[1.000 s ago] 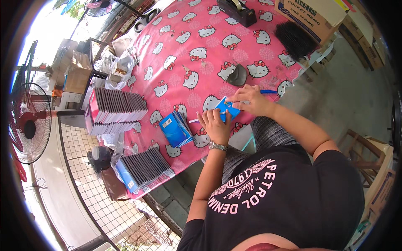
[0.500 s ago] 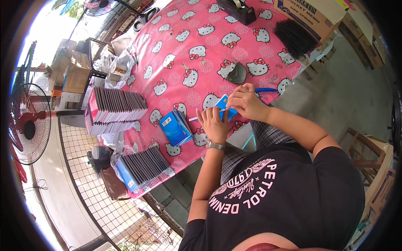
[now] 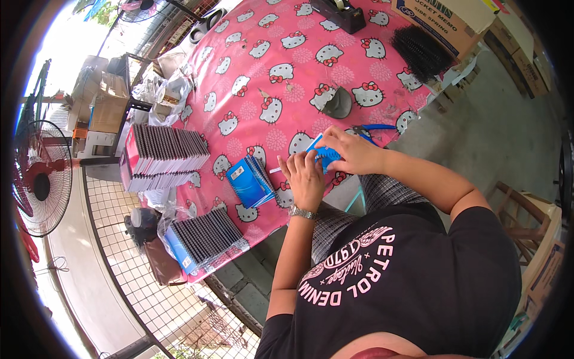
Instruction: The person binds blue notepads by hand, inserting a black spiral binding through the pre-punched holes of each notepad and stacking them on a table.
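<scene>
A small blue notebook [image 3: 327, 154] with a dark spiral along its edge lies at the table's near edge, partly hidden by my hands. My left hand [image 3: 304, 176], with a metal watch at the wrist, has its fingers bent over the spiral side. My right hand [image 3: 353, 152] grips the notebook's upper right part, thumb and fingers closing on it. Just beyond the right hand lie blue-handled pliers [image 3: 378, 127]. A dark grey rounded object [image 3: 338, 103] rests farther back. To the left sits a small pile of blue spiral notebooks [image 3: 251, 182].
Stacks of spiral notebooks [image 3: 166, 149] and blue ones [image 3: 206, 236] stand along the left side of the pink patterned table [image 3: 257, 78]. Black spiral wires [image 3: 421, 54] are heaped by a cardboard box [image 3: 445, 27] at far right. A tape dispenser [image 3: 341, 15] stands at the back.
My right hand has lowered and turned flatter over the notebook, uncovering more of the pliers. My left hand has shifted slightly left.
</scene>
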`<move>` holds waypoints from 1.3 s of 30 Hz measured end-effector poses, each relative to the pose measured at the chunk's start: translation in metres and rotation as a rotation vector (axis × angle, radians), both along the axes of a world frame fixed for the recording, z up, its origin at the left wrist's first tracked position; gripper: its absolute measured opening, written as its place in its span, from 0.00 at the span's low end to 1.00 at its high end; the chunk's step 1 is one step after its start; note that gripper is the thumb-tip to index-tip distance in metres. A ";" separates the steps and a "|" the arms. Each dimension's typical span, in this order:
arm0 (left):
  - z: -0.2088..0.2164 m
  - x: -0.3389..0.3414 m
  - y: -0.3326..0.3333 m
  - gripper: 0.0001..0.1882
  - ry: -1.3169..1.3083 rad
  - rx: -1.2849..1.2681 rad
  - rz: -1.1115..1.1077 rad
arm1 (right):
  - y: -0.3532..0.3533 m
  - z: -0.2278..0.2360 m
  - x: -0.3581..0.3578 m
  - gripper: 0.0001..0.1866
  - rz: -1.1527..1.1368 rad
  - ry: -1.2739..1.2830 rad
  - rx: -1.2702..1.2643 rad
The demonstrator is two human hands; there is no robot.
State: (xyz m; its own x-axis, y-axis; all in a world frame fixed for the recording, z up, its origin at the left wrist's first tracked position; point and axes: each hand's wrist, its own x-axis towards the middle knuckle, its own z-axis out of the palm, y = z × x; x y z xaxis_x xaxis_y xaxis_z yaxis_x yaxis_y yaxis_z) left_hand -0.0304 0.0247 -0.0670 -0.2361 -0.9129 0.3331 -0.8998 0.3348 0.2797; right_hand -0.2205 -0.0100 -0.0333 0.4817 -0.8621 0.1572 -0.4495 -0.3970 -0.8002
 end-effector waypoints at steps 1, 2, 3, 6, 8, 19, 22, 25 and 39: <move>0.001 0.001 0.001 0.16 -0.011 0.014 -0.016 | 0.001 0.007 0.000 0.13 0.015 0.077 0.041; 0.001 0.001 0.001 0.16 -0.017 0.017 -0.015 | -0.002 0.004 0.001 0.14 0.013 0.100 0.131; 0.003 0.001 0.001 0.16 -0.023 0.019 -0.015 | -0.007 0.003 0.003 0.15 0.010 0.124 0.219; 0.003 0.002 0.002 0.15 -0.021 0.025 -0.023 | -0.005 0.015 0.001 0.17 0.070 0.086 0.245; 0.001 0.006 0.003 0.14 0.001 0.034 -0.022 | -0.009 0.020 0.004 0.17 0.062 0.049 0.332; 0.004 0.024 -0.002 0.15 0.002 -0.015 0.044 | -0.081 -0.003 -0.017 0.19 0.353 -0.175 0.471; 0.001 0.028 -0.005 0.17 -0.004 0.060 0.000 | -0.078 -0.016 -0.005 0.22 0.468 -0.290 0.584; 0.003 0.025 -0.003 0.17 0.002 0.037 -0.002 | -0.077 -0.019 -0.010 0.23 0.489 -0.424 0.689; -0.002 0.051 -0.010 0.16 0.257 -0.011 0.016 | -0.083 0.003 0.001 0.26 0.684 -0.417 0.807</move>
State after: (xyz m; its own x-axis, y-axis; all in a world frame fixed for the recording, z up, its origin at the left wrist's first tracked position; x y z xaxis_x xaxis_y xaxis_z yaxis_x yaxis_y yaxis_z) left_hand 0.0206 0.0148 -0.0690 -0.1278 -0.9119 0.3899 -0.8047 0.3251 0.4968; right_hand -0.2192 -0.0927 -0.0300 0.9303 -0.3607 -0.0666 0.0247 0.2426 -0.9698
